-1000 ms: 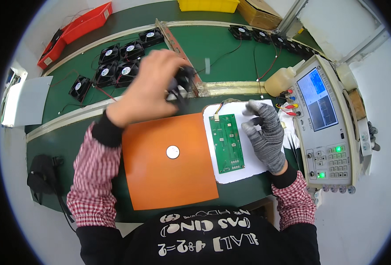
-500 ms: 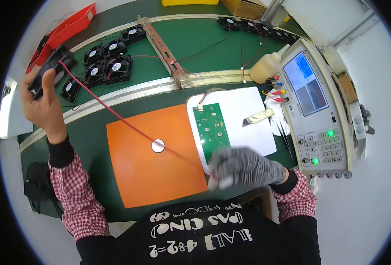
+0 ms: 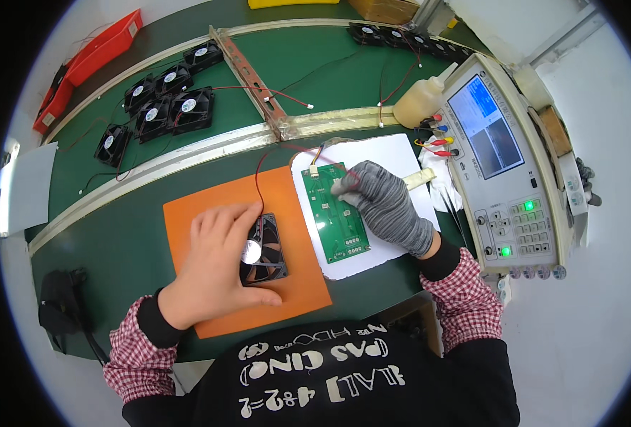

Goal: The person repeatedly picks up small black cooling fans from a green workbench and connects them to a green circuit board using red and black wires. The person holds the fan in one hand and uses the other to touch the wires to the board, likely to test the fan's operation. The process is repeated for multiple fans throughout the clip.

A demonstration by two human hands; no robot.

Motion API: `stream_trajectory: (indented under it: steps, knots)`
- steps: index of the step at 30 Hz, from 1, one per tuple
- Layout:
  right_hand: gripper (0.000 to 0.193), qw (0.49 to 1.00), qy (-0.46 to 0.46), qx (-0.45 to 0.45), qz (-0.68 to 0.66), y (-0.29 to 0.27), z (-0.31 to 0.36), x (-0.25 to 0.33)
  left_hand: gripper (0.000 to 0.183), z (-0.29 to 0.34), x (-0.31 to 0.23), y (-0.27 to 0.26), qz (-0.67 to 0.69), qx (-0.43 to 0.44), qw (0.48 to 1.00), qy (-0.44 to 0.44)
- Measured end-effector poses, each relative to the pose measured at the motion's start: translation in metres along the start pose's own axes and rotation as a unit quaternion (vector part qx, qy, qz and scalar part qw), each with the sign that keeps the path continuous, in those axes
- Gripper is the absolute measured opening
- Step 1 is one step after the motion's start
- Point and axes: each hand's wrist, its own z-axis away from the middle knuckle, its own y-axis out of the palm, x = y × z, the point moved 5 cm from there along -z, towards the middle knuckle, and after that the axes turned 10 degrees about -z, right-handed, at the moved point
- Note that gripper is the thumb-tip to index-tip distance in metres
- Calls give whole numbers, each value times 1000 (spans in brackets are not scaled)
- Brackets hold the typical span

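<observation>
My bare left hand (image 3: 216, 260) curves around a black fan (image 3: 272, 256) on the orange mat (image 3: 301, 285). Its fingers reach the fan's upper edge and the thumb lies along the lower edge. A round white disc (image 3: 251, 251) shows at the fan's hub. The fan's red wire (image 3: 258, 178) loops up and across to my right hand (image 3: 387, 206), which wears a grey striped glove. Thumb and fingers of that hand pinch the wire's end, mostly hidden, above a green circuit board (image 3: 327, 220). The board lies on a white pad (image 3: 397, 153).
Several black fans (image 3: 152, 117) with wires lie at the far left, beyond a metal rail (image 3: 187, 153). At right stand a tester with a lit screen (image 3: 486, 128) and a squeeze bottle (image 3: 419, 103). Tweezers (image 3: 461, 228) and a taped blade (image 3: 419, 178) lie near the pad.
My left hand has brought the fan from the far left down onto the orange mat. My right hand has moved up and over the circuit board, and the once-taut wire now hangs in a loop.
</observation>
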Motion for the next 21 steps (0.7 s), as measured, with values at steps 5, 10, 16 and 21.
stream_trajectory:
  steps: [5, 10, 16, 21]
  knots:
    - [25, 982, -69, 69, 160, 11, 0, 15, 103, 5, -2, 6, -15, -20, 1000, 14]
    - [16, 999, -24, 6, 46, -2, 2, -4, 89, 21, -41, -56, -132, -218, 952, 170]
    - [10, 999, -3, 11, 37, 2, 4, -3, 61, 44, -39, -86, 68, -237, 969, 28]
    - [11, 999, 8, 21, 45, 3, 4, -4, 90, 48, -18, -64, 595, -52, 802, -2]
